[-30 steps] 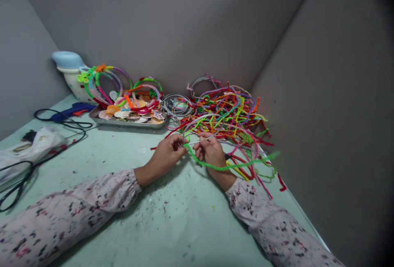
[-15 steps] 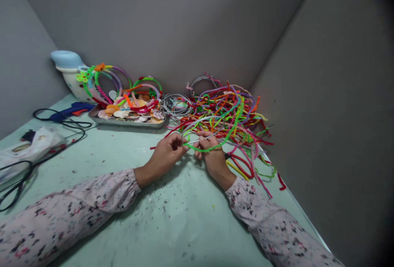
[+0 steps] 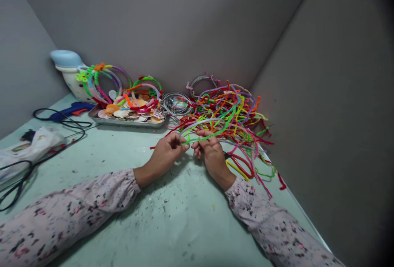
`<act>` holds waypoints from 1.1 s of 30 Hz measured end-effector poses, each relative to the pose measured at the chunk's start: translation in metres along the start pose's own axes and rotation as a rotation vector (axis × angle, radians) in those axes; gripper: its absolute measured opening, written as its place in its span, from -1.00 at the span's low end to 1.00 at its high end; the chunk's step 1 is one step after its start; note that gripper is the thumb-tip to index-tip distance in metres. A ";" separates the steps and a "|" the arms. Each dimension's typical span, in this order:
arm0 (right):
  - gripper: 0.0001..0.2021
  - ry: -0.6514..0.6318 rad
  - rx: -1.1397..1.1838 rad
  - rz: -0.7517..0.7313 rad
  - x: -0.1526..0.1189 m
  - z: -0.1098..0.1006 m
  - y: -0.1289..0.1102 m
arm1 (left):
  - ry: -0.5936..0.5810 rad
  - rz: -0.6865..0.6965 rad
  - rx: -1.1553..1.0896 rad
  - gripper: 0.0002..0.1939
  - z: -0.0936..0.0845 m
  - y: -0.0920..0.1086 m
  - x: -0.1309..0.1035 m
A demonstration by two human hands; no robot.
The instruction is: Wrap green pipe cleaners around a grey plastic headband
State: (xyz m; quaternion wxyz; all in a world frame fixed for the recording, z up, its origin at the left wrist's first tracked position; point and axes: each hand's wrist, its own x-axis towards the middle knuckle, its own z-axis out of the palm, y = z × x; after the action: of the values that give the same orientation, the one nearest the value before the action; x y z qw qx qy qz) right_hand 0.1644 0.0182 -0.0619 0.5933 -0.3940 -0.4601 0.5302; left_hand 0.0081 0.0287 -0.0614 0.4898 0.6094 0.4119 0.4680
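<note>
My left hand (image 3: 169, 150) is closed, thumb and forefinger pinching a thin grey-white headband hoop (image 3: 203, 120) together with the end of a bright green pipe cleaner (image 3: 226, 128). The hoop arches up and away to the right from those fingers. Across a small gap, my right hand (image 3: 213, 154) is closed on the green pipe cleaner near the hoop. The rest of that pipe cleaner curves up over the right hand towards the pile behind. Whether the right fingers also grip the hoop is hidden.
Behind my hands lies a tangled pile of coloured pipe cleaners (image 3: 246, 113), with bare grey hoops (image 3: 177, 103) beside it. Red-handled scissors (image 3: 243, 166) lie by my right wrist. Further left are a metal tray (image 3: 129, 123) of shells and wrapped hoops, a blue glue gun (image 3: 72, 110) and a black cord (image 3: 46, 156).
The green pipe cleaner's loop, which hung low across my right hand, now runs higher and straighter between the hands. The hoop has tilted slightly. Both hands stay in nearly the same place.
</note>
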 end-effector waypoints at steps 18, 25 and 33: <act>-0.84 0.006 -0.067 -0.017 -0.001 0.003 0.002 | 0.006 -0.139 -0.149 -0.80 0.003 0.004 -0.001; -0.84 0.028 -0.077 -0.015 0.000 0.005 0.002 | -0.002 -0.141 -0.129 -0.79 0.003 0.000 0.001; -0.83 0.051 -0.098 -0.023 0.002 0.004 0.001 | -0.004 -0.055 -0.049 -0.75 0.003 -0.004 0.001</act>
State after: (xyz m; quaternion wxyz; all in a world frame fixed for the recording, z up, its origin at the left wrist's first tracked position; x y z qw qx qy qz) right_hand 0.1607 0.0204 -0.0619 0.5909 -0.4306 -0.4748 0.4899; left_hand 0.0115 0.0300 -0.0649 0.5183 0.5865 0.4159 0.4630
